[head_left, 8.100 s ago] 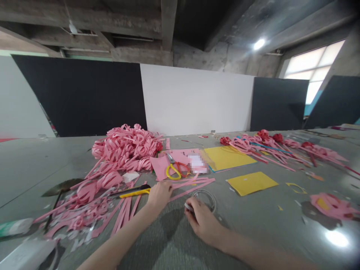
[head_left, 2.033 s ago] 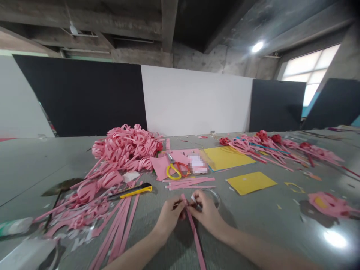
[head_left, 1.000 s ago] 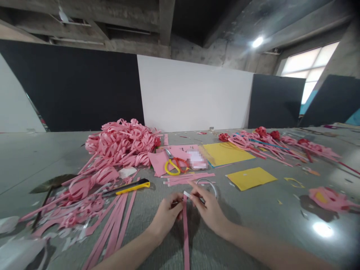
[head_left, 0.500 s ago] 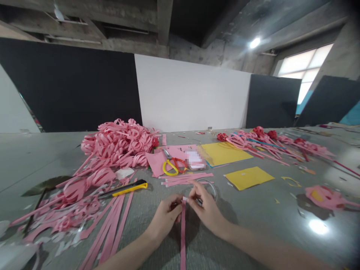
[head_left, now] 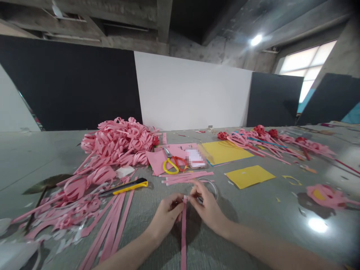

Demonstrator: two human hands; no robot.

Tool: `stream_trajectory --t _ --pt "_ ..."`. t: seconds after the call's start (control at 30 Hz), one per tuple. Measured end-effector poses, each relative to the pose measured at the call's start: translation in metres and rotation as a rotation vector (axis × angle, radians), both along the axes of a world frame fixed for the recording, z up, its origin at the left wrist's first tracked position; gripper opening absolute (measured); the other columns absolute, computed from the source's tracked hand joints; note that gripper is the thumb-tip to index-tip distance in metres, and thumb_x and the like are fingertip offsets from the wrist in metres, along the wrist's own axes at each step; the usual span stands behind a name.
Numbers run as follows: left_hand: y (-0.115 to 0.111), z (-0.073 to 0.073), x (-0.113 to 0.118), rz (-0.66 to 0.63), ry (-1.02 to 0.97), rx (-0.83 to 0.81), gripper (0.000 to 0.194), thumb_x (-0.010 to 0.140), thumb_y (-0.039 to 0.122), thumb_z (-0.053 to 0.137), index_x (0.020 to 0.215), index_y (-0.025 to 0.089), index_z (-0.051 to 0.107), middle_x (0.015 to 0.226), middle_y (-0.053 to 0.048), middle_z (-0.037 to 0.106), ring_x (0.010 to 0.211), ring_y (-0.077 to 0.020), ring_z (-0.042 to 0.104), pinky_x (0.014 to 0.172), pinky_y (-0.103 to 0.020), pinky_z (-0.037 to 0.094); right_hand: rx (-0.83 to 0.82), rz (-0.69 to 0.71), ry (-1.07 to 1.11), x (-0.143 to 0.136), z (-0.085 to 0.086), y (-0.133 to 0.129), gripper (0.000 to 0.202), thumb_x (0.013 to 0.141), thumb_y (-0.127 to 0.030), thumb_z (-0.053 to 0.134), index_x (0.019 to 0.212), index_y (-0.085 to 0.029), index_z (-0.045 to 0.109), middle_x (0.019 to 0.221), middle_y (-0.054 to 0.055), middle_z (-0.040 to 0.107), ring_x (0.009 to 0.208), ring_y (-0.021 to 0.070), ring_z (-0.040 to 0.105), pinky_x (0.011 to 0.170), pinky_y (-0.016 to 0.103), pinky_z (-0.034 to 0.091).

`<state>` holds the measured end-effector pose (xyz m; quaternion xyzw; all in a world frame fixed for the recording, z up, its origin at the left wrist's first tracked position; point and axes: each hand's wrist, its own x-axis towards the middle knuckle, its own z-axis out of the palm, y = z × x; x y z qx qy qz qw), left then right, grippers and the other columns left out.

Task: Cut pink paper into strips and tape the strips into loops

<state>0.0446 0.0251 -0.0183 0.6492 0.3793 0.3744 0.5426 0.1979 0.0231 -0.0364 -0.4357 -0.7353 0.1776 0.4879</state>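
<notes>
A long pink paper strip [head_left: 183,236] runs from between my hands down toward the bottom edge of the view. My left hand [head_left: 168,214] is closed, pinching the strip near its upper end. My right hand [head_left: 207,208] has its thumb and fingertips brought together at the strip's whitish tip, the other fingers curled. Just behind the right hand lies a pale ring like a roll of tape [head_left: 215,188], partly covered by that hand. Several short pink strips [head_left: 187,177] lie beyond the fingertips.
Scissors [head_left: 170,165] and a phone [head_left: 195,159] rest on pink sheets. Left are a utility knife [head_left: 131,186], long pink strips [head_left: 112,225] and a heap of pink paper loops [head_left: 120,144]. Yellow sheets [head_left: 250,177] and a pink paper flower [head_left: 326,195] lie right.
The view has shifted very slightly. Both hands keep nearly the same pose at the strip's upper end, and the whitish tip now sits more upright between the fingers.
</notes>
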Motion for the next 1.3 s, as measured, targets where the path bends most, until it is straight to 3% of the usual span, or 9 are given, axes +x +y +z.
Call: stream_trajectory --t 0.33,0.5,0.67,0.87,1.17,1.3 --pt "0.000 -0.001 0.000 -0.009 0.019 0.012 0.016 0.073 0.029 0.048 0.079 0.016 0.056 0.056 0.005 0.046 0.046 -0.0088 0.038 0.046 -0.020 0.029 0.002 -0.026 -0.037 0.000 0.001 -0.002 0.034 0.079 -0.015 0.044 0.113 -0.020 0.040 0.071 -0.001 0.052 0.068 0.0151 0.051 0.068 0.029 0.041" --pt "0.001 0.001 -0.001 0.115 0.071 0.093 0.016 0.064 0.023 0.049 0.070 0.017 0.062 0.071 -0.001 0.057 0.068 -0.0159 0.049 0.063 -0.024 0.035 0.073 -0.072 -0.079 -0.002 0.002 -0.004 0.032 0.077 -0.012 0.045 0.108 -0.020 0.042 0.069 -0.001 0.054 0.066 0.0149 0.051 0.069 0.030 0.040" --pt "0.002 0.000 -0.001 0.191 0.064 0.042 0.017 0.062 0.025 0.050 0.068 0.017 0.063 0.067 0.000 0.054 0.058 -0.0133 0.044 0.056 -0.024 0.032 0.058 -0.089 -0.108 -0.002 0.004 -0.006 0.022 0.081 -0.014 0.040 0.101 -0.020 0.044 0.073 0.001 0.055 0.073 0.0167 0.051 0.073 0.031 0.039" --pt "0.000 0.002 0.001 0.193 0.016 -0.007 0.022 0.069 0.035 0.050 0.074 0.015 0.059 0.058 0.003 0.046 0.051 -0.0109 0.038 0.049 -0.022 0.028 0.047 -0.101 -0.111 -0.001 0.003 -0.007 0.020 0.080 -0.014 0.040 0.098 -0.020 0.046 0.078 0.003 0.057 0.076 0.0175 0.051 0.071 0.030 0.041" --pt "0.003 -0.007 -0.002 0.188 0.095 0.100 0.022 0.070 0.038 0.053 0.060 0.018 0.052 0.053 0.006 0.041 0.049 -0.0104 0.035 0.049 -0.021 0.027 0.065 -0.073 -0.155 -0.005 0.010 -0.010 0.030 0.069 -0.005 0.045 0.095 -0.021 0.047 0.069 0.000 0.056 0.069 0.0161 0.054 0.071 0.031 0.039" --pt "0.004 -0.008 -0.003 0.184 0.123 0.137 0.020 0.073 0.035 0.050 0.063 0.018 0.053 0.055 0.005 0.043 0.050 -0.0107 0.037 0.050 -0.021 0.029 0.042 -0.074 -0.193 -0.006 0.012 -0.009 0.018 0.072 -0.007 0.048 0.084 -0.021 0.051 0.071 0.000 0.058 0.067 0.0154 0.055 0.074 0.033 0.037"
